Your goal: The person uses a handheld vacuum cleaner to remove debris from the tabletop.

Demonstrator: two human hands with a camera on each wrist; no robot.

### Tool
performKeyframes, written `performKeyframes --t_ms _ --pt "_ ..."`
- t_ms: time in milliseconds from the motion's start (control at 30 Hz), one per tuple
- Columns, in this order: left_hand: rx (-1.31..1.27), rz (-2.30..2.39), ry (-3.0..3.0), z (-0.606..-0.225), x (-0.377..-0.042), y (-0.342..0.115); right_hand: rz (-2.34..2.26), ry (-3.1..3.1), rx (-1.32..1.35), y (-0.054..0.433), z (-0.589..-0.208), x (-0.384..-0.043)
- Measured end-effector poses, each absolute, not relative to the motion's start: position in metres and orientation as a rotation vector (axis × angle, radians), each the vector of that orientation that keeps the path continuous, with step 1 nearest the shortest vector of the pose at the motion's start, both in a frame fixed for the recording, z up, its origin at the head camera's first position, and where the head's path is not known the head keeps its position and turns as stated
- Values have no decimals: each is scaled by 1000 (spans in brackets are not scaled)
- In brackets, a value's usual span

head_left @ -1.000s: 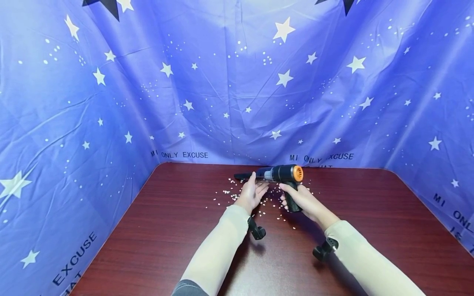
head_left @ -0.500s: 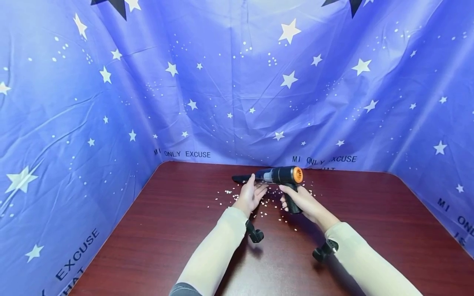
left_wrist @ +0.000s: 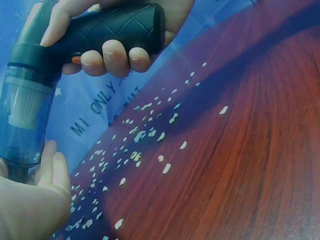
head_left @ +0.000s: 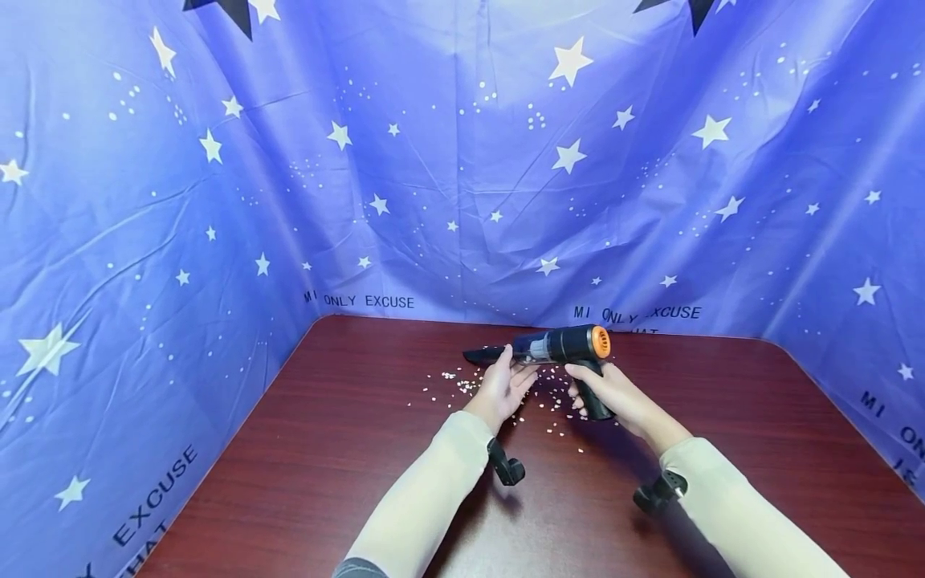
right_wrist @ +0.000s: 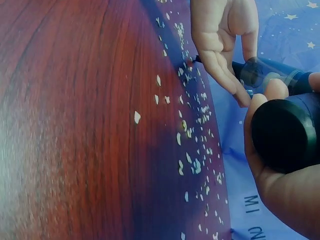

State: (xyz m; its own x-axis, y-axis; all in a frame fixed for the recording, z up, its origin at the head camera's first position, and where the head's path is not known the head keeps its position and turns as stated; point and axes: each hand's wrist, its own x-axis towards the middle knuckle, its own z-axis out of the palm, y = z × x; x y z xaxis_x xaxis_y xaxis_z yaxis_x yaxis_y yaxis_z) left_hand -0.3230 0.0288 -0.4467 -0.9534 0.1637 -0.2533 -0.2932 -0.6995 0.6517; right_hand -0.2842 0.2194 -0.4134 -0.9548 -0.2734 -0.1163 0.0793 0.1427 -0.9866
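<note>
Above the dark red table [head_left: 303, 449], a black handheld vacuum cleaner [head_left: 571, 343] points its nozzle leftward. It has an orange rear vent, and a white filter [left_wrist: 25, 107] shows through its see-through dust cup. My right hand [head_left: 614, 397] grips the textured handle [left_wrist: 117, 27], fingers wrapped round it. Under the front of the vacuum lies my left hand [head_left: 499, 388], its straight fingers [left_wrist: 60, 170] beneath and its thumb up along the near side. Many small white bits [head_left: 462, 384] are scattered on the table below the vacuum and around both hands.
A blue curtain [head_left: 433, 160] with white stars and lettering hangs behind the table and along both sides. The table's far edge runs close behind the vacuum. A dark wrist-worn device [head_left: 506, 466] hangs under the left sleeve, another [head_left: 659, 491] under the right.
Both hands and the vacuum cleaner have shifted slightly to the right, with the nozzle still pointing left. The head view has turned a little. Each hand keeps its place on the vacuum.
</note>
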Motion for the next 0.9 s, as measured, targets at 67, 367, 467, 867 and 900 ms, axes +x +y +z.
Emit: performKeyframes --t_ms 67,367,467,867,900 --pt "-258 2676 1063 -447 -322 30 -1877 2163 -201 222 -413 -283" --pt "-212 2685 1061 -449 -315 32 -1891 2198 -198 227 -413 -285" --pt "-186 2691 1074 -448 -310 30 -1889 2205 -194 227 -414 -286" --pt "-220 2680 1068 -450 -306 21 -1874 2190 -205 220 -413 -285" --pt "-221 2678 1070 -450 -306 20 -1874 2191 -198 219 -413 -285"
